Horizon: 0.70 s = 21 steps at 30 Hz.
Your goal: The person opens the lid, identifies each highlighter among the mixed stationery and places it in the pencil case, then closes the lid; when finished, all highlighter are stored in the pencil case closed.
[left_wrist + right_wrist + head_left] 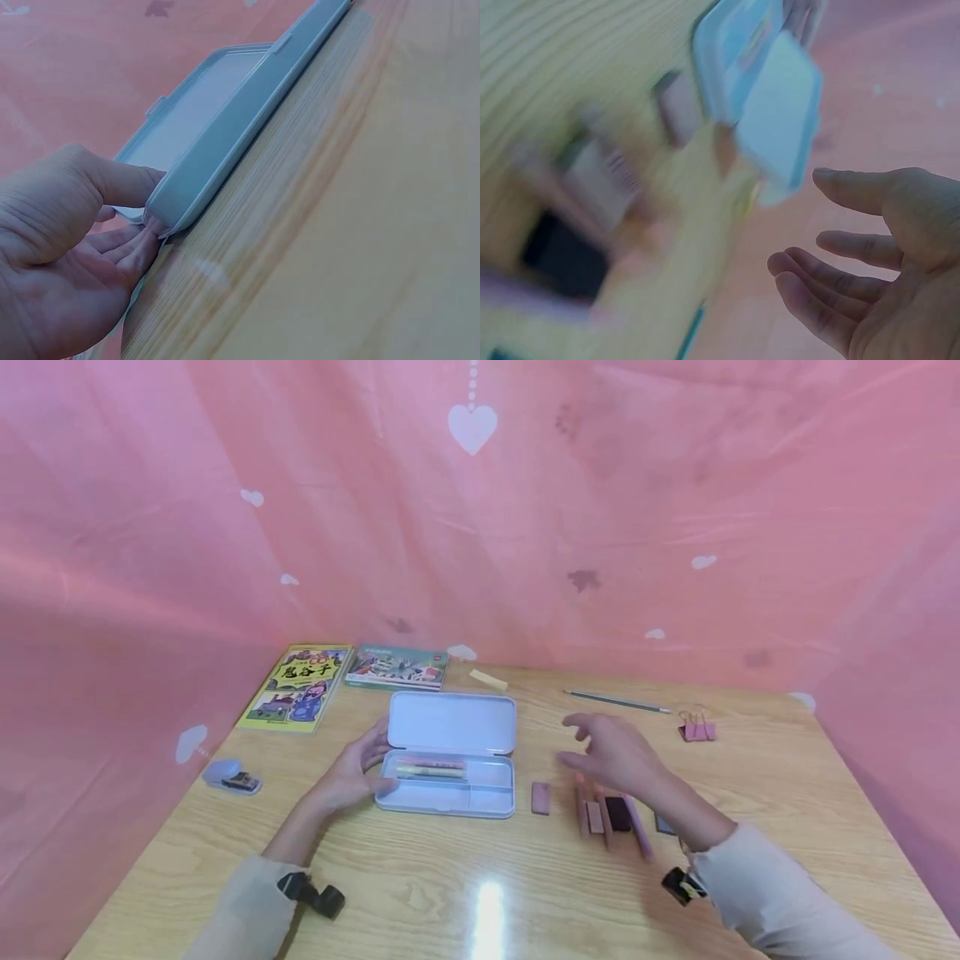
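An open light-blue pencil case (491, 800) lies on the table with its lid (452, 722) tipped back. Several pens (431, 768) lie in its rear compartment. My left hand (352, 777) grips the case's left end; in the left wrist view the thumb (127, 180) is on the rim and the fingers are at the lower corner. My right hand (611, 747) hovers to the right of the case, fingers spread and holding nothing. Near it lie pink pens (637, 827), a small pinkish eraser-like block (595, 817) and a black block (618, 814). Another mauve block (541, 798) sits beside the case.
A yellow book (296, 689) and a green-covered book (397, 667) lie at the back left, a small stapler (232, 777) at the left. Behind the right hand are a pencil (618, 702) and a pink binder clip (697, 730). A pale yellow strip (488, 679) lies behind the lid.
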Motion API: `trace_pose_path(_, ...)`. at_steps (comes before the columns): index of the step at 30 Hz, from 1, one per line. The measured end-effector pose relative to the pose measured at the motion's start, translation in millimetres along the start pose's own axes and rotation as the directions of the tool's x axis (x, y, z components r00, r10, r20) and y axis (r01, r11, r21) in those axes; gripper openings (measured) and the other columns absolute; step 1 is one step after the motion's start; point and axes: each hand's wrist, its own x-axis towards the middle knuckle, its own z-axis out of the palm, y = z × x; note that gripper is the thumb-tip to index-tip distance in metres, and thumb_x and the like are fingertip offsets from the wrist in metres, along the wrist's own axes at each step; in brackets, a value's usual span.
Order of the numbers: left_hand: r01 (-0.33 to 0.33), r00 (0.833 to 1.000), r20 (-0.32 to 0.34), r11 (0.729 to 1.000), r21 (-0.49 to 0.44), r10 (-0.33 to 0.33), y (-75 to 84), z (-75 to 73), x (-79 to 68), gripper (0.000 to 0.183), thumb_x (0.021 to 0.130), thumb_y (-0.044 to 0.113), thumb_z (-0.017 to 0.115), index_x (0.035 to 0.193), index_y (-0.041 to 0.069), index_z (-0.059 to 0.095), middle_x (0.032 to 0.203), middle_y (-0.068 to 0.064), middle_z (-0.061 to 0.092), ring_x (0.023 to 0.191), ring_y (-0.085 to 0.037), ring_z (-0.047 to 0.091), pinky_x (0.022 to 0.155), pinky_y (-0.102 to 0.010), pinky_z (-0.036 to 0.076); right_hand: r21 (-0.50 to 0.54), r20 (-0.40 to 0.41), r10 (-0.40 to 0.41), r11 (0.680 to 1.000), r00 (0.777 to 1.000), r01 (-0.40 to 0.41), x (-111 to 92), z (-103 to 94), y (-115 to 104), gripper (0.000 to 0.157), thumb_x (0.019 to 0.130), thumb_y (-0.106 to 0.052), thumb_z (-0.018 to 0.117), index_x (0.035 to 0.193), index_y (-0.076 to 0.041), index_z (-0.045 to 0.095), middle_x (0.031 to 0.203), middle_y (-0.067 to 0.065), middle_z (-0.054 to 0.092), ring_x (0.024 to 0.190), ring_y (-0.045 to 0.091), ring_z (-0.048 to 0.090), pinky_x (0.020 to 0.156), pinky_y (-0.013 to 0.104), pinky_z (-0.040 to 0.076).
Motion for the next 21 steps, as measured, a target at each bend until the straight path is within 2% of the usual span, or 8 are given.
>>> trace_pose_path(3,-0.001,1.0,-0.019,1.0,0.013,0.001,0.3,1.8,-0.8,0.103,0.072,-0.002,0.074,0.152,0.012,0.011,0.142,-0.019,0.042,0.129,-0.034,0.043,0.113,-0.043,0.03,0.011,0.022,0.041,0.999,0.999,-0.042,-7,2.0,18,0.052,0.083,-0.031,0.069,0.124,0.001,0.058,0.1,0.019,0.069,0.076,0.02,0.067,0.061,0.035,0.056)
trace_pose_path(6,-0.008,1.0,-0.022,1.0,0.012,0.008,0.6,4.2,-0.6,0.102,0.073,-0.002,0.074,0.152,0.012,0.011,0.141,-0.02,0.042,0.129,-0.035,0.043,0.113,-0.044,0.03,0.055,0.077,0.079,0.995,0.994,-0.083,-9,8.8,29,0.051,0.085,-0.027,0.067,0.122,0.006,0.057,0.096,0.02,0.069,0.072,0.019,0.066,0.059,0.033,0.056)
trace_pose_path(10,-0.013,1.0,-0.005,1.0,-0.005,0.013,0.6,3.6,-1.2,0.102,0.074,-0.002,0.074,0.152,0.011,0.01,0.141,-0.022,0.04,0.13,-0.036,0.041,0.113,-0.044,0.03,0.098,0.086,0.082,0.991,0.993,-0.09,-7,25.1,35,0.036,0.084,-0.019,0.067,0.107,0.009,0.065,0.078,0.014,0.069,0.055,0.01,0.06,0.051,0.027,0.054)
trace_pose_path(12,-0.014,1.0,-0.004,1.0,-0.014,0.014,0.2,3.7,-1.7,0.101,0.074,-0.002,0.074,0.152,0.01,0.01,0.142,-0.022,0.04,0.13,-0.037,0.041,0.114,-0.044,0.03,0.082,0.061,0.089,0.992,0.994,-0.094,-5,33.2,37,0.021,0.082,-0.017,0.067,0.083,0.004,0.069,0.059,0.003,0.062,0.045,0.006,0.049,0.043,0.022,0.045)
trace_pose_path(13,-0.013,1.0,-0.005,1.0,-0.015,0.013,0.1,3.8,-2.1,0.101,0.074,-0.002,0.074,0.152,0.01,0.01,0.142,-0.023,0.04,0.13,-0.037,0.041,0.114,-0.044,0.029,0.072,0.041,0.094,0.993,0.995,-0.097,-4,36.7,38,0.021,0.082,-0.016,0.067,0.07,0.001,0.066,0.051,-0.002,0.054,0.042,0.004,0.042,0.04,0.02,0.039)
trace_pose_path(15,-0.012,1.0,-0.007,1.0,-0.013,0.012,-0.1,3.7,-2.2,0.101,0.074,-0.001,0.074,0.152,0.01,0.01,0.142,-0.023,0.04,0.131,-0.036,0.04,0.114,-0.045,0.029,0.057,0.012,0.127,0.99,0.992,-0.127,-2,42.9,39,0.032,0.08,-0.016,0.067,0.052,-0.007,0.055,0.041,-0.008,0.038,0.037,0.004,0.032,0.037,0.018,0.03)
trace_pose_path(17,-0.007,1.0,-0.008,1.0,-0.005,0.007,0.2,3.2,-2.1,0.101,0.074,-0.001,0.074,0.152,0.01,0.01,0.143,-0.022,0.039,0.131,-0.036,0.04,0.114,-0.044,0.029,0.049,0.002,0.16,0.986,0.987,-0.16,0,47.7,40,0.042,0.079,-0.016,0.066,0.044,-0.013,0.043,0.038,-0.01,0.03,0.035,0.005,0.03,0.035,0.018,0.025)
trace_pose_path(21,0.007,1.0,-0.006,1.0,-0.004,-0.008,0.5,2.3,-1.0,0.101,0.075,-0.002,0.073,0.152,0.013,0.01,0.143,-0.021,0.04,0.131,-0.035,0.04,0.114,-0.043,0.03,0.081,0.018,0.213,0.974,0.977,-0.213,2,52.8,41,0.037,0.08,-0.016,0.064,0.046,-0.013,0.048,0.038,-0.008,0.038,0.034,0.007,0.04,0.034,0.019,0.032)
